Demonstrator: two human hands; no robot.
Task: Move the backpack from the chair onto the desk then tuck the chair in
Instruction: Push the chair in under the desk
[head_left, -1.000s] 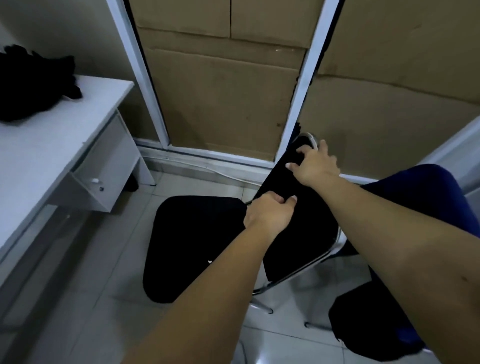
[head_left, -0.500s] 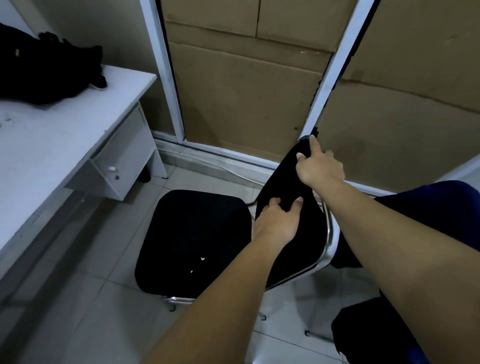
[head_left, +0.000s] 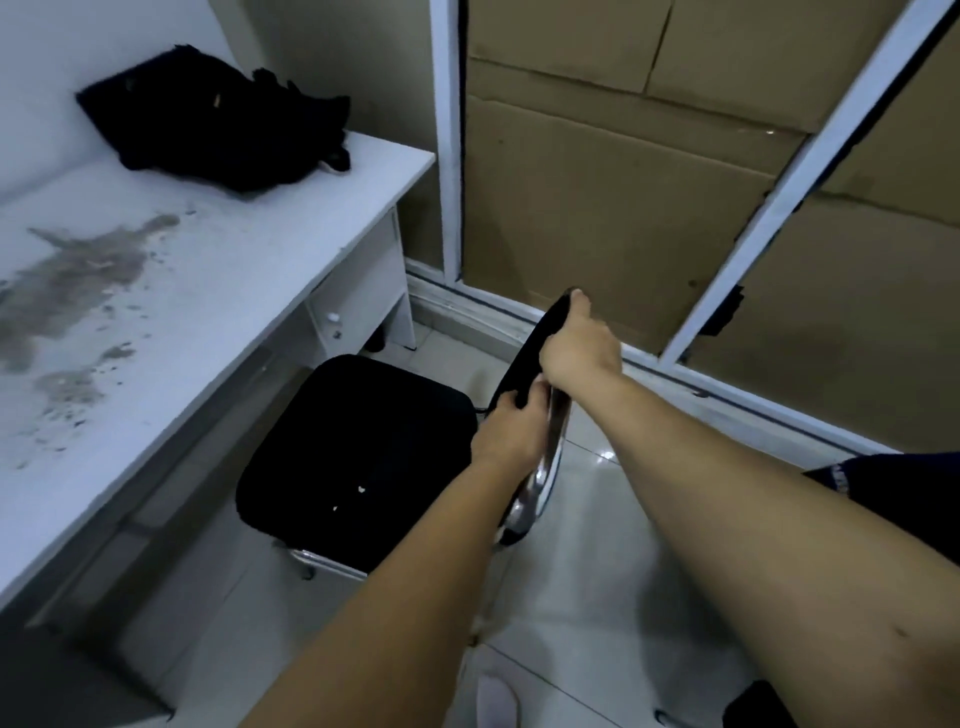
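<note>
The backpack (head_left: 218, 119) lies on the bench (head_left: 208, 291), at the bench's far end near the wall, so by the look of things the first half of the task is done and only the tucking-in is left.

The chair (head_left: 363, 462) stands on the floor just beside the bench's front edge, its seat empty and its backrest on the side away from the bench. Both hands hold that backrest. The left hand (head_left: 511, 428) is closed on the backrest's near edge, fingers wrapped onto the black padding beside the chrome frame. The right hand (head_left: 579, 353) is closed over the top of the backrest, farther from the bench's near end, thumb reaching toward the upper corner.

What the push turns on: the opening under the bench lies to the left of both grips, straight across the seat. The seat's front edge already faces the bench and sits close to it, though none of it looks to be underneath yet. The line from backrest to seat front runs roughly square to the bench edge, so a push leftward along that line should slide it in. The drawer unit (head_left: 358, 306) hangs under the bench's far end, close to the seat's far corner, and could catch it if the chair drifts that way.
</note>
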